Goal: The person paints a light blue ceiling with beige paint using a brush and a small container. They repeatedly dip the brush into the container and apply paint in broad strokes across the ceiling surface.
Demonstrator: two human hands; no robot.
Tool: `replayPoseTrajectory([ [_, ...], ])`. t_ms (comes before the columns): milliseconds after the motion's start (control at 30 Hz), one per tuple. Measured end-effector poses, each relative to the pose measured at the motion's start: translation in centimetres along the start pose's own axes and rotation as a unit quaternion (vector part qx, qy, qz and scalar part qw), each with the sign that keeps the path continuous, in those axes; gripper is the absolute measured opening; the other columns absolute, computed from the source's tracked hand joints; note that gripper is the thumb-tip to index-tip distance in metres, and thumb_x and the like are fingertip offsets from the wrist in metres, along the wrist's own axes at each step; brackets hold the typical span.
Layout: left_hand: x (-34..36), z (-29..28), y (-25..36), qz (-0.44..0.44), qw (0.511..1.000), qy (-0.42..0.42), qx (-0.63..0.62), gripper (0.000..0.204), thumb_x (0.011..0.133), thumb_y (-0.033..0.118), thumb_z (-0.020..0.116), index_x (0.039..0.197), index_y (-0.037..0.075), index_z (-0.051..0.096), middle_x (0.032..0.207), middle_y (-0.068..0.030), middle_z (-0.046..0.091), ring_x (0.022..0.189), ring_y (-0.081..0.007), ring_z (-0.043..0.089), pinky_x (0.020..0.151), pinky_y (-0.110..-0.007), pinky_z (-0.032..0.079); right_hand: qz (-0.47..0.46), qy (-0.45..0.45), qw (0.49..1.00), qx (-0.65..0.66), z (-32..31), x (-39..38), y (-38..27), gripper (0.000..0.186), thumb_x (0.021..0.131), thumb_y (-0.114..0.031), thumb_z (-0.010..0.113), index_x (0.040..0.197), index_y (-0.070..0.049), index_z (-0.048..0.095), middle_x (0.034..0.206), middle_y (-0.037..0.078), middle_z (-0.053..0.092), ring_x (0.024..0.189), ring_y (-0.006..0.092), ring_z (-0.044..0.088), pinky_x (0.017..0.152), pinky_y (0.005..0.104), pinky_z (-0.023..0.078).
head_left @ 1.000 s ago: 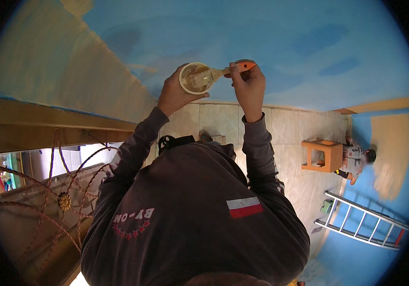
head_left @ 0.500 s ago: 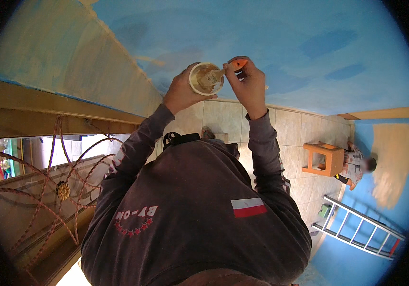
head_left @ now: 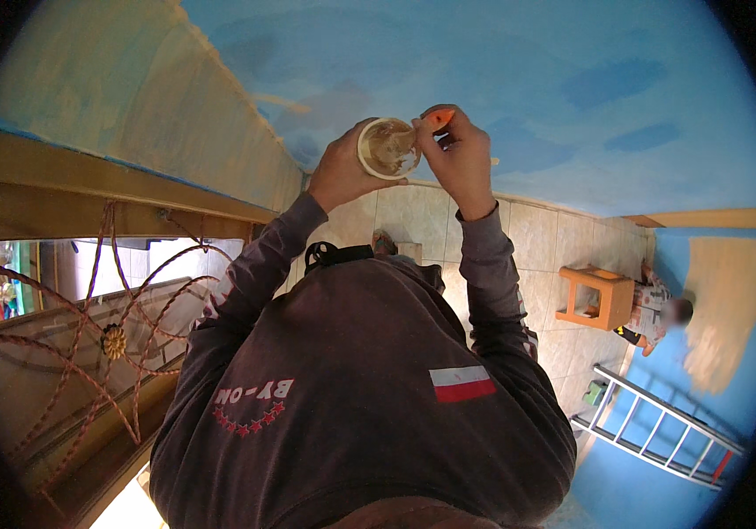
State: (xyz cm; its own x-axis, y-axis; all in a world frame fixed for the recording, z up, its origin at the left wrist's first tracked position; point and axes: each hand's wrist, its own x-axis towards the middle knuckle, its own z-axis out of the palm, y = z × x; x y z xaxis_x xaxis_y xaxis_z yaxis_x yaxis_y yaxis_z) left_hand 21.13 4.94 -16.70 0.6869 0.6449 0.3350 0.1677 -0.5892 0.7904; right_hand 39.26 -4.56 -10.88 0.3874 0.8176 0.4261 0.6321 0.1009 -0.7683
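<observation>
My left hand [head_left: 338, 174] wraps round a small pale tub [head_left: 362, 152], its mouth facing me. Beige paint coats the inside, with a whitish patch in it. Over the tub's right rim, my right hand [head_left: 461, 167] pinches a paintbrush with an orange handle [head_left: 439, 116]. The brush's bristle end is hard to make out against the rim and fingers. Beyond both hands stands the blue wall [head_left: 519, 79], with darker blue patches and a few beige strokes. A beige-streaked wall panel [head_left: 140, 106] meets it on the left.
On the left, a twisted metal grille [head_left: 113, 342] covers a wood-framed window opening. Tiles cover the floor [head_left: 536, 238]. At right are an orange stool [head_left: 603, 298], another person [head_left: 655, 309] close by it, and a ladder [head_left: 655, 428] against a partly beige blue wall.
The tub and my left hand have shifted slightly right, towards the brush. Bristles that showed inside the tub are now at its right edge, mostly out of sight.
</observation>
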Motion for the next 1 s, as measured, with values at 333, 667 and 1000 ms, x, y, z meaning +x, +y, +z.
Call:
replayPoseTrajectory([
  [333,0.1,-0.3,0.1,-0.003,1.000,-0.009,-0.017,0.095,0.062,0.038,0.099,0.138,0.005,0.054,0.130,-0.0140,0.067,0.118,-0.0274,0.067,0.100,-0.041,0.055,0.025,0.041,0.998,0.034,0.1,-0.4,0.6,0.023,0.094,-0.024,0.074,0.097,-0.002,0.068,0.079,0.011,0.075,0.067,0.0176,0.073,0.059,0.0302,0.056],
  [667,0.2,-1.0,1.2,-0.034,0.999,-0.021,-0.031,0.096,0.063,0.038,0.099,0.140,0.006,0.052,0.132,-0.0140,0.066,0.120,-0.0270,0.066,0.102,-0.043,0.054,0.027,0.020,0.999,0.017,0.5,0.3,-1.5,0.023,0.094,-0.023,0.074,0.096,-0.001,0.068,0.078,0.011,0.074,0.065,0.0174,0.072,0.059,0.0298,0.055],
  [1000,0.0,-1.6,-0.9,-0.025,0.999,0.019,-0.017,0.095,0.064,0.038,0.098,0.139,0.002,0.051,0.128,-0.0155,0.067,0.118,-0.0279,0.067,0.100,-0.041,0.056,0.069,0.078,0.991,0.084,1.1,-0.3,0.2,0.021,0.096,-0.020,0.073,0.098,0.000,0.067,0.082,0.010,0.075,0.071,0.0155,0.072,0.063,0.0291,0.056],
])
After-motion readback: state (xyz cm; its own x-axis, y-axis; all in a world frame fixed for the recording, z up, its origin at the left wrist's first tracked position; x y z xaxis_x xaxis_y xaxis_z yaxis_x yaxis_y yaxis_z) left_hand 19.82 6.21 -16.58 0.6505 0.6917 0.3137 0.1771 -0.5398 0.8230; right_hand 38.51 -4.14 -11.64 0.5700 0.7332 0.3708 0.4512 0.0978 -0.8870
